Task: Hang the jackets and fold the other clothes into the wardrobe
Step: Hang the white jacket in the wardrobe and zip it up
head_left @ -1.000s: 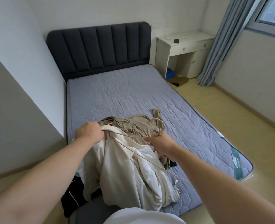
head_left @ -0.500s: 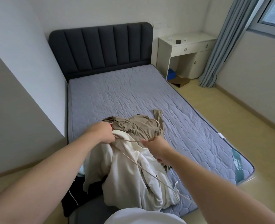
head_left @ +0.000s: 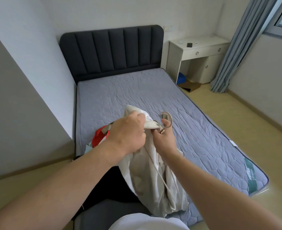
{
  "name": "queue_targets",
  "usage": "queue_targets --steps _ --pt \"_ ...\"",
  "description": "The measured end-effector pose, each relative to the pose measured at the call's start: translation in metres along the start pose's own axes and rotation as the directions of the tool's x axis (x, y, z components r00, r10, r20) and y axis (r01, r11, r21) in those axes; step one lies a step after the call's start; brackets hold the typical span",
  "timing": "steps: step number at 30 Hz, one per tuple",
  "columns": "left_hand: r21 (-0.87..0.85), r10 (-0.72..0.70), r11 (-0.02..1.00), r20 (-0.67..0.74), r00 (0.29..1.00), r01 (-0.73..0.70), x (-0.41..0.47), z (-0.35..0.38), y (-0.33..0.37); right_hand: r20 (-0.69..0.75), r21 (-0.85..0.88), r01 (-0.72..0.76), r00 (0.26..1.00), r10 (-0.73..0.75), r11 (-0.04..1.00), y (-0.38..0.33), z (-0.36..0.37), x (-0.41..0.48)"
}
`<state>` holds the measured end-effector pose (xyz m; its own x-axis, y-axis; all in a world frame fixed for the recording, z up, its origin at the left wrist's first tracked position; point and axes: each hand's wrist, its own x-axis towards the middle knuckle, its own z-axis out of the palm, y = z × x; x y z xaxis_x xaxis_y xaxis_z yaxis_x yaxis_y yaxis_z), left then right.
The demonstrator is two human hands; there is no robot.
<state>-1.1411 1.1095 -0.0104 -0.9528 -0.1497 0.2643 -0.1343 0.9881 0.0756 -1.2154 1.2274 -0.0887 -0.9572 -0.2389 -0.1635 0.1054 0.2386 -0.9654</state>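
Lifted off the pile since a second ago, the cream jacket (head_left: 145, 180) now hangs in the air over the near end of the mattress (head_left: 137, 90), and both hands have risen and drawn close together. The left hand (head_left: 128, 135) is clenched round a bunch of fabric at the jacket's top edge, while the right hand (head_left: 165, 141) grasps a thin beige hanger (head_left: 167, 116) just below its hook; one slim arm of the hanger runs down among the folds.

The jacket looks light, soft and limp — it sags in loose drapes from the single grip and will likely slide off a narrow hanger arm. Collar and shoulder seams appear the best places to take hold, one shoulder fed on at a time.

Beneath it, at the near left corner, lie a red garment (head_left: 98, 136) and a black garment (head_left: 108, 185). Farther off stand a dark padded headboard (head_left: 112, 50), a white desk (head_left: 201, 52) at far right, and a grey-blue curtain (head_left: 236, 47) — no wardrobe is in view.
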Motion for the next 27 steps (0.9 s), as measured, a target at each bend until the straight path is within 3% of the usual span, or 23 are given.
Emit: queue_targets --steps 3,5,6,8,9,10,11,12,14,15,16,18,21,24,27 --pt "-0.165 0.056 0.984 -0.029 0.998 -0.060 -0.008 -0.008 0.005 0.061 -0.019 0.053 0.997 -0.052 0.998 -0.009 -0.002 0.000" --pt "-0.313 0.063 0.950 0.192 0.979 0.000 -0.011 -0.015 0.005 0.022 0.033 0.027 0.999 -0.028 0.999 -0.014 -0.003 -0.001" --pt "-0.404 0.056 0.909 0.356 0.933 0.100 -0.011 -0.020 0.002 0.012 0.055 0.018 1.000 -0.019 0.998 -0.015 -0.004 -0.002" --pt "-0.605 0.098 0.686 0.628 0.772 0.404 -0.010 -0.030 -0.008 0.020 0.051 0.028 0.999 -0.029 0.998 -0.018 -0.005 -0.006" --pt "-0.651 0.143 0.553 0.689 0.710 0.520 -0.008 -0.032 -0.014 0.028 0.046 0.033 0.999 -0.034 0.998 -0.018 -0.005 -0.008" --pt "-0.660 0.161 0.488 0.711 0.685 0.570 -0.006 -0.031 -0.019 0.034 0.044 0.033 0.999 -0.035 0.998 -0.019 -0.005 -0.010" --pt "-0.661 0.128 0.512 0.691 0.712 0.549 -0.004 -0.027 -0.023 0.039 0.038 0.034 0.999 -0.036 0.999 -0.018 -0.004 -0.011" --pt "-0.653 0.045 0.591 0.613 0.788 0.474 -0.001 -0.020 -0.026 0.042 0.026 0.039 0.998 -0.040 0.999 -0.018 -0.003 -0.011" --pt "-0.533 -0.078 0.820 0.254 0.964 0.206 0.004 -0.007 -0.033 0.049 -0.002 0.056 0.997 -0.056 0.998 -0.018 -0.001 -0.013" --pt "-0.410 -0.026 0.910 0.070 0.997 0.052 0.006 0.000 -0.037 0.059 -0.007 0.070 0.996 -0.070 0.998 -0.019 -0.001 -0.015" --pt "-0.245 0.074 0.967 -0.006 0.997 -0.074 0.010 0.007 -0.040 0.074 -0.006 0.093 0.993 -0.092 0.996 -0.019 0.000 -0.017" --pt "-0.027 0.229 0.973 0.094 0.969 -0.228 0.016 0.020 -0.045 0.111 -0.012 0.137 0.985 -0.134 0.991 -0.022 -0.001 -0.022" --pt "-0.182 0.224 0.967 0.290 0.930 -0.177 0.022 0.027 -0.050 0.199 0.089 0.095 0.974 -0.111 0.992 -0.028 -0.007 -0.023" --pt "-0.237 0.197 0.963 0.295 0.935 -0.129 0.025 0.030 -0.060 0.367 0.324 -0.091 0.930 -0.036 0.942 -0.035 -0.017 -0.019" --pt "-0.281 0.214 0.948 0.229 0.950 -0.145 0.027 0.027 -0.064 0.376 0.275 -0.137 0.926 0.025 0.952 -0.027 -0.033 -0.010"
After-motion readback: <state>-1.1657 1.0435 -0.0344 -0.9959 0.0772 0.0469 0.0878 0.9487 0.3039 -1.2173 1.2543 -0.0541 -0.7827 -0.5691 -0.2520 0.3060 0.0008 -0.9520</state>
